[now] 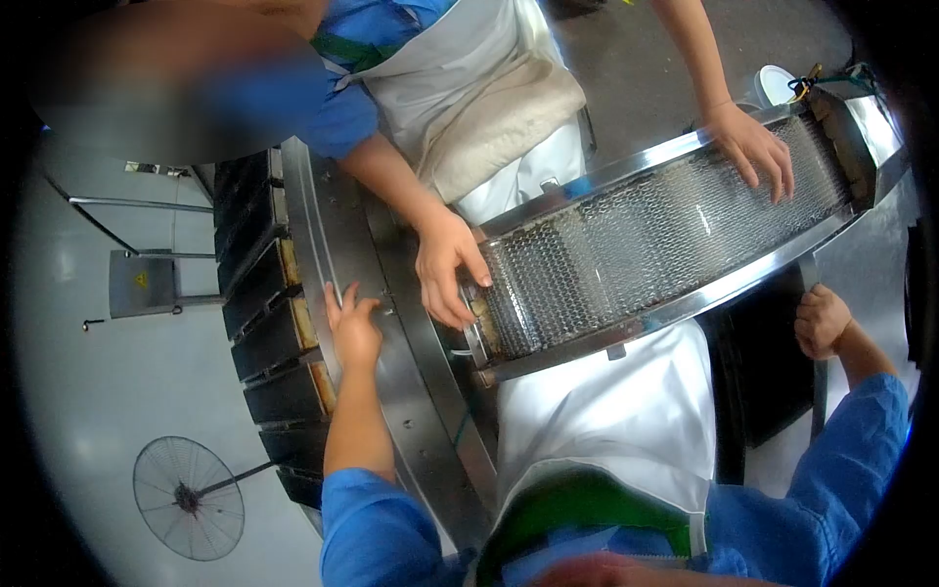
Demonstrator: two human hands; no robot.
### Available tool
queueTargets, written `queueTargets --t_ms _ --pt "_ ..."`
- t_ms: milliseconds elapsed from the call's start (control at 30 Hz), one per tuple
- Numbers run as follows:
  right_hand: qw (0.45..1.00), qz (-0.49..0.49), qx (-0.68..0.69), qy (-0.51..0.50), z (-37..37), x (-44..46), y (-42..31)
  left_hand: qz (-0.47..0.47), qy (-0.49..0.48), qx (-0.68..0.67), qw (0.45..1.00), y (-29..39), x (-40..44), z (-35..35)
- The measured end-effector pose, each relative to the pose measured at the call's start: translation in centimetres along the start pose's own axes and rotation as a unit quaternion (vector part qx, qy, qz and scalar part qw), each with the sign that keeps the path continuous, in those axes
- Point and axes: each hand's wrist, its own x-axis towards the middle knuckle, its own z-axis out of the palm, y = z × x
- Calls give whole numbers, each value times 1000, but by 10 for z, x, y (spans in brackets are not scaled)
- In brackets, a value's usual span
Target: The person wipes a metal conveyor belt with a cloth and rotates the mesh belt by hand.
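My left hand (354, 328) lies on the long metal rail (393, 401) of the machine at left, its fingers apart and holding nothing. At the right, my right hand (822, 321) is closed around a narrow upright metal bar (820, 396). Between my arms stretches a slanted metal trough with a mesh belt (626, 259), partly shiny as if under a clear cover. A co-worker across from me rests one hand (450, 269) at its left end. That person's other hand (751, 152) is over the mesh near the right end.
A row of dark blocks (279, 323) with yellowish edges lines the machine at left. Past it are a standing fan (189, 499) and a grey box with a warning sign (143, 284). A white round container (776, 85) and cables are at upper right.
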Motion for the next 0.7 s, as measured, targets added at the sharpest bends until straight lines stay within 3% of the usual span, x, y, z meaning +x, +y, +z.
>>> queueTargets --t_ms 700 --pt "1000 -18 -11 9 0 3 2 12 6 -1 1000 -1 1 5"
